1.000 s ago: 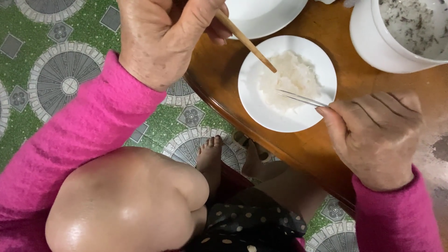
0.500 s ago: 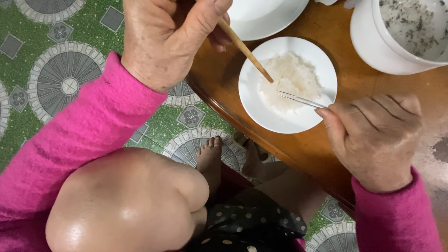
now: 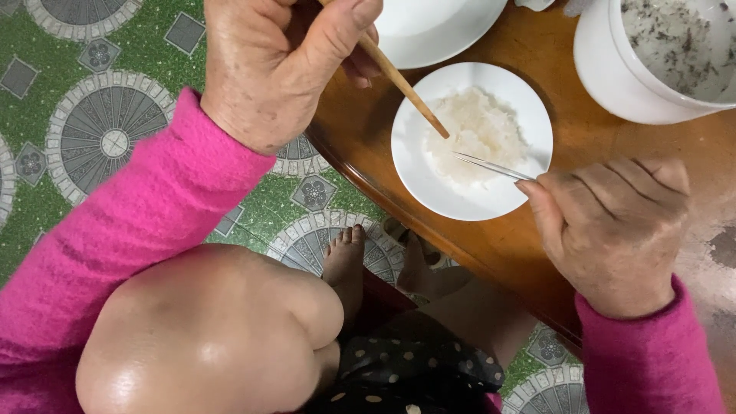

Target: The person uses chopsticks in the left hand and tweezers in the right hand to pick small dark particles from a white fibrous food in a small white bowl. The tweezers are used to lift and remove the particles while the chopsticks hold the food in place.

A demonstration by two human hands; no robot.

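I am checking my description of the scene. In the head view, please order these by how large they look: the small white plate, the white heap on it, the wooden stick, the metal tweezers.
1. Small white plate.
2. White heap.
3. Wooden stick and metal tweezers: both thin and partly hidden in the hands, so unsure.

1. Floor (image 3: 115, 146) under me: green covering, printed with grey round fan-like medallions and small grey squares with flower motifs.
2. The pattern repeats across the whole visible floor, left side and bottom right corner alike.
3. Bench (image 3: 598, 153): brown polished wood, rounded edge running diagonally from top centre down to the lower right.
4. Bench surface is glossy near the edge; at far right it looks worn, dull and patchy.
5. Light: soft, even, slight sheen on the wood. No hard shadows.
6. No walls or windows in view, camera looks straight down.
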